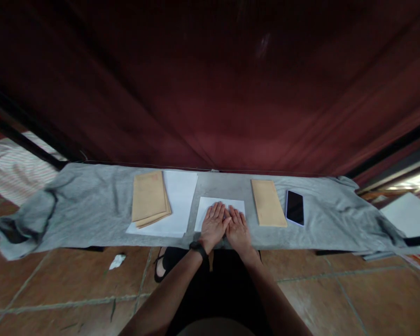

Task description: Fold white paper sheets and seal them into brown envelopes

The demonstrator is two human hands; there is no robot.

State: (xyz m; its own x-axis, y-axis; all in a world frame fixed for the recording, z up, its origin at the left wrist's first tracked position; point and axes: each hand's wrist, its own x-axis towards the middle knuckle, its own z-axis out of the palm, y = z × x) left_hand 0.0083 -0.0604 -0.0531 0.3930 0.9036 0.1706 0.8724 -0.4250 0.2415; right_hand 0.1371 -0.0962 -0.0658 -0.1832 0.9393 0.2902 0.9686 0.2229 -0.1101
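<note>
A white sheet of paper (pixel 203 205), perhaps folded, lies on the grey cloth in front of me. Flat on its left and middle part rests my left hand (pixel 214 226), fingers stretched out, a dark band around the wrist. My right hand (pixel 237 228) lies flat beside it on the paper's right part, its fingers extended too. The two hands touch near the thumbs. Neither holds anything. To the right is a brown envelope (pixel 269 203). Several brown envelopes (pixel 149 196) lie fanned on larger white sheets (pixel 182 200) to the left.
A phone (pixel 295 207) with a dark screen lies right of the single envelope. Grey cloth (pixel 91 205) covers the narrow table. A dark red panel (pixel 210 93) rises behind it. Crumpled white tissue (pixel 117 261) is on the tiled floor.
</note>
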